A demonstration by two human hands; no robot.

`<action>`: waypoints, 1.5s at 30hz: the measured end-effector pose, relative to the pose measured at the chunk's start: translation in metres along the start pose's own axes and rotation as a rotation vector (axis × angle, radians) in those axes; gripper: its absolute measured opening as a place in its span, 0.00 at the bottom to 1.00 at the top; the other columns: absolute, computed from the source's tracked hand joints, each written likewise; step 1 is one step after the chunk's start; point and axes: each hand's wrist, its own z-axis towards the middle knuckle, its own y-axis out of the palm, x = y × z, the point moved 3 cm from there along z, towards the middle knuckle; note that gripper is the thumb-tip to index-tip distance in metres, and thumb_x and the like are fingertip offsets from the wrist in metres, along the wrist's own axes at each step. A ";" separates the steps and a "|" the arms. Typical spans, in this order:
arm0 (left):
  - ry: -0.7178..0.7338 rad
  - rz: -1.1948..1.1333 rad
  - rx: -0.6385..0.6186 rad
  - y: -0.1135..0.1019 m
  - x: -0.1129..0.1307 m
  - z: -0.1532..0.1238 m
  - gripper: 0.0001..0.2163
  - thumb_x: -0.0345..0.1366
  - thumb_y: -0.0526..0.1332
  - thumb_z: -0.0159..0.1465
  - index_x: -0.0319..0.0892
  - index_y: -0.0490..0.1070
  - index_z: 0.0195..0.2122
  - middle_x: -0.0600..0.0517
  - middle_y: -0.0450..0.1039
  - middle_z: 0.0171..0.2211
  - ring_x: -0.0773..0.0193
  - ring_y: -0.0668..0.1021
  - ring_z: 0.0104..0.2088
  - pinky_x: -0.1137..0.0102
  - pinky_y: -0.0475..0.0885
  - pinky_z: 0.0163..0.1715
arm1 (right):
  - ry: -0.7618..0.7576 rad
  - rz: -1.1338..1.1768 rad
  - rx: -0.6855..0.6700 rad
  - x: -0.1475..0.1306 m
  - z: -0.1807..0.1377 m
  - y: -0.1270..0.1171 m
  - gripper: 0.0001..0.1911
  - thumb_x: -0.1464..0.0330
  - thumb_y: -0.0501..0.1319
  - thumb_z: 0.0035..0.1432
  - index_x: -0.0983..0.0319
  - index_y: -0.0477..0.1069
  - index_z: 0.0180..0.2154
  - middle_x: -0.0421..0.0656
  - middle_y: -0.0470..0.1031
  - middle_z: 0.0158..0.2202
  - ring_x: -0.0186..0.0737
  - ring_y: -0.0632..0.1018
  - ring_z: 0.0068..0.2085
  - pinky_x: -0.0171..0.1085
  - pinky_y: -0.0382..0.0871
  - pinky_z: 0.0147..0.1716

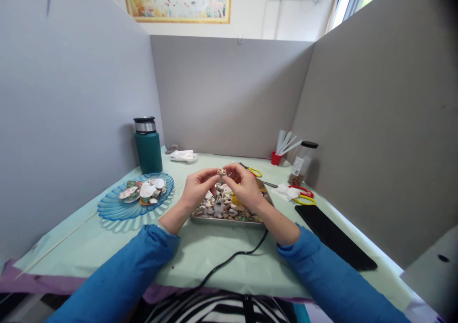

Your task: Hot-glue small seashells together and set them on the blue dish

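Both my hands meet over a metal tray (229, 222) of shells and pebbles. Between the fingertips is a small brown and white shell piece (222, 172); whether it is one shell or several joined, I cannot tell. My left hand (196, 189) pinches it from the left, my right hand (244, 185) from the right. Loose shells (219, 201) fill the tray's left and middle part, with darker pebbles toward the right. Something yellow (236, 201) shows in the tray, partly hidden by my right hand.
Left stand a blue scalloped plate (107, 210) of shells and a green bottle (148, 152). On the right are a red cup of white sticks (284, 144), a jar (301, 164), red-yellow scissors (304, 196) and a black flat strip (332, 237). A black cable (232, 256) crosses the front. Grey partitions (229, 94) enclose the table.
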 end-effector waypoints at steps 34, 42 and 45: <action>0.059 0.054 -0.001 0.000 0.003 -0.001 0.12 0.38 0.63 0.55 0.40 0.71 0.38 0.54 0.73 0.25 0.72 0.72 0.18 0.76 0.65 0.19 | -0.113 -0.074 0.023 -0.007 -0.001 -0.001 0.08 0.72 0.57 0.55 0.61 0.69 0.39 0.43 0.70 0.37 0.33 0.72 0.31 0.33 0.67 0.29; 0.070 0.085 -0.012 0.000 0.005 -0.002 0.12 0.39 0.63 0.55 0.40 0.71 0.38 0.56 0.71 0.21 0.71 0.72 0.18 0.76 0.64 0.18 | -0.128 -0.112 0.014 -0.008 -0.002 -0.002 0.08 0.70 0.56 0.56 0.60 0.69 0.39 0.43 0.70 0.38 0.34 0.72 0.32 0.34 0.67 0.30; 0.071 0.096 -0.010 0.000 0.004 -0.002 0.12 0.39 0.63 0.55 0.40 0.71 0.38 0.56 0.71 0.21 0.71 0.72 0.18 0.76 0.64 0.18 | -0.133 -0.118 0.013 -0.007 -0.002 -0.001 0.08 0.70 0.56 0.56 0.60 0.69 0.39 0.44 0.70 0.38 0.35 0.72 0.32 0.34 0.67 0.30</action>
